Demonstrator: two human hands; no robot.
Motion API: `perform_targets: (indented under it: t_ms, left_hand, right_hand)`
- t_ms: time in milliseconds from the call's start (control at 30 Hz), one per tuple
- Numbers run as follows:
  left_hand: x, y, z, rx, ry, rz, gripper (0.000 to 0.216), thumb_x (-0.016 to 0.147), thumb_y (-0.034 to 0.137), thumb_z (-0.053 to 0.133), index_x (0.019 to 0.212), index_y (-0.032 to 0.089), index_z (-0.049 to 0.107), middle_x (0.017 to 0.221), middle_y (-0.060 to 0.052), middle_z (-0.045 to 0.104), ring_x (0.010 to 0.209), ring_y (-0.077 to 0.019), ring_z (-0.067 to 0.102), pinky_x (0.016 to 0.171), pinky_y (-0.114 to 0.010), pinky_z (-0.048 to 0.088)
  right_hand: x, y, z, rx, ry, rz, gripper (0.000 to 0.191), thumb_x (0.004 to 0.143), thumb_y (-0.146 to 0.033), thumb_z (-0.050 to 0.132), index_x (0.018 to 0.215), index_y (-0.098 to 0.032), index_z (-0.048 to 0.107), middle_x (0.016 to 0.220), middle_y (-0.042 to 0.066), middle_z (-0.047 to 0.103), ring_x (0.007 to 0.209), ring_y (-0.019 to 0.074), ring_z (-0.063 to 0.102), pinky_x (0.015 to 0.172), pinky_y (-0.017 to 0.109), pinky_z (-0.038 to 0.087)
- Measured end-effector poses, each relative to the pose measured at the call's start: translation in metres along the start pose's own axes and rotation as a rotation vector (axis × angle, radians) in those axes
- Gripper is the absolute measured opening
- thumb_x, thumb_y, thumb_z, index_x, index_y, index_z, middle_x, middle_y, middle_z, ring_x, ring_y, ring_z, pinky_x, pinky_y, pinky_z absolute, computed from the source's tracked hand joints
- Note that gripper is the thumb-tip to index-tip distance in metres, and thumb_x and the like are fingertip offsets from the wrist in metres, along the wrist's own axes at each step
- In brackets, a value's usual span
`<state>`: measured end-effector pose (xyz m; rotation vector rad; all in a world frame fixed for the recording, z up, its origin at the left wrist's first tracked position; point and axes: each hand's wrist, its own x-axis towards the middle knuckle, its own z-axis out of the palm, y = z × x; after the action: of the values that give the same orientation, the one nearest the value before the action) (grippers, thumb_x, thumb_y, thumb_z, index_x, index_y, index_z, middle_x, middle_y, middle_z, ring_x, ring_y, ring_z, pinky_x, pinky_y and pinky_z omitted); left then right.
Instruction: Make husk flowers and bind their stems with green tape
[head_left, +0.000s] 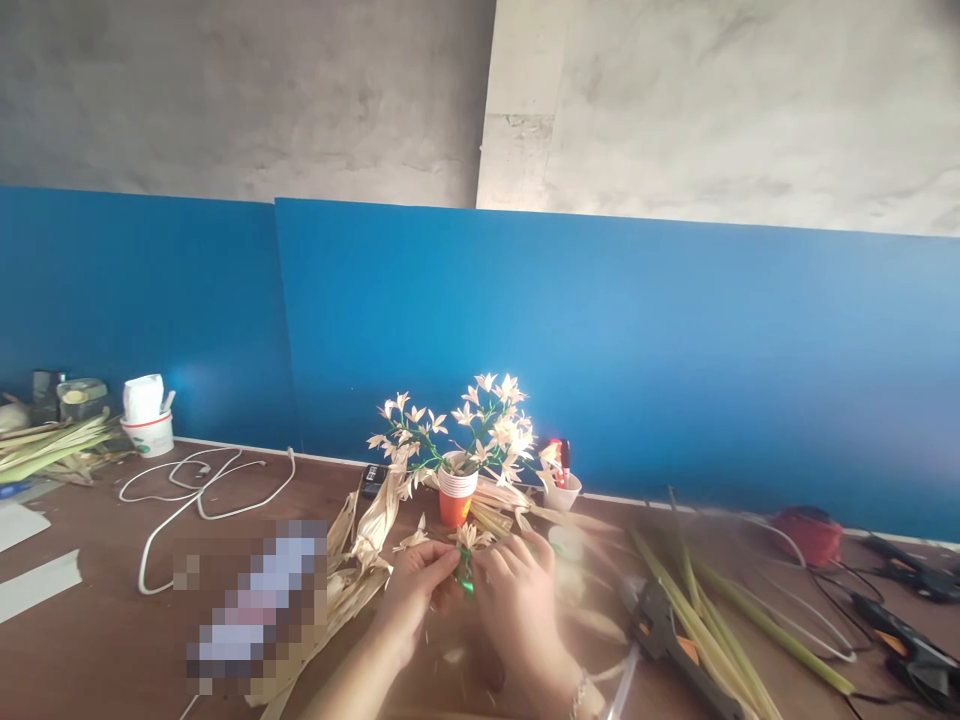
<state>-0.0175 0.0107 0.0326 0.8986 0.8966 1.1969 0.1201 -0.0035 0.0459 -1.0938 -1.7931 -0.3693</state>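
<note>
My left hand (415, 588) and my right hand (517, 595) meet low in the middle of the view, fingers pinched together round a small pale husk flower (468, 537) on a green-wrapped stem (466, 576). Just behind them stands an orange and white paper cup (456, 495) holding a bunch of finished cream flowers (480, 420) on green stems. Dried corn husks (371, 535) lie to the left of my hands.
A brown table (97, 640) runs along a blue wall panel (600, 340). White cable (195, 495) and a white tub (148, 420) lie at left. Green stalks (705, 610), glue guns (907, 645), a red spool (810, 530) sit at right.
</note>
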Motion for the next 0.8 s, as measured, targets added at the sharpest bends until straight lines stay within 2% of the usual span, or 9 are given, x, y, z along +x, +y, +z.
perform_targets:
  t_ms: [67,167,367,500,800]
  left_hand:
    - [-0.0019,0.0004,0.0011,-0.062,-0.021,-0.006,0.033,0.059,0.041,0.081,0.069,0.013,0.068,0.063,-0.003,0.068,0.050,-0.0093,0.057,0.040,-0.016,0.032]
    - [-0.0044,0.0028,0.0033,-0.143,-0.064,-0.024,0.028,0.060,0.036,0.081,0.066,0.013,0.066,0.060,-0.001,0.065,0.049,-0.0060,0.054,0.044,-0.015,0.034]
    - [-0.0049,0.0075,0.0042,-0.088,-0.095,-0.126,0.032,0.056,0.037,0.082,0.059,0.012,0.063,0.054,0.000,0.062,0.044,-0.0060,0.050,0.043,-0.016,0.032]
    - [-0.0043,0.0059,0.0041,-0.049,-0.067,-0.080,0.031,0.058,0.037,0.080,0.055,0.013,0.061,0.052,0.001,0.060,0.041,-0.0052,0.046,0.041,-0.017,0.028]
    - [-0.0061,0.0041,0.0064,-0.031,-0.051,-0.018,0.021,0.059,0.032,0.078,0.065,0.013,0.069,0.054,0.001,0.060,0.044,-0.0058,0.043,0.044,-0.019,0.026]
  right_hand:
    - [-0.0002,0.0001,-0.0001,-0.004,-0.001,-0.005,0.021,0.084,-0.013,0.049,0.065,-0.022,0.055,0.058,-0.003,0.059,0.063,0.0144,0.052,0.088,0.036,0.029]
    - [-0.0009,0.0001,0.0004,0.000,0.014,-0.015,0.021,0.084,-0.013,0.049,0.065,-0.022,0.054,0.058,-0.003,0.059,0.063,0.0143,0.052,0.088,0.036,0.029]
    - [-0.0031,0.0004,0.0025,-0.012,0.023,-0.040,0.022,0.084,-0.012,0.048,0.064,-0.021,0.051,0.059,-0.003,0.059,0.064,0.0142,0.052,0.088,0.037,0.028]
    - [-0.0039,0.0015,0.0034,-0.045,0.004,-0.045,0.024,0.084,-0.013,0.048,0.061,-0.021,0.050,0.057,-0.003,0.057,0.063,0.0148,0.050,0.088,0.037,0.028]
    - [-0.0039,-0.0008,0.0019,-0.091,-0.029,-0.034,0.027,0.083,-0.009,0.046,0.059,-0.022,0.049,0.056,-0.004,0.055,0.062,0.0150,0.050,0.089,0.037,0.028]
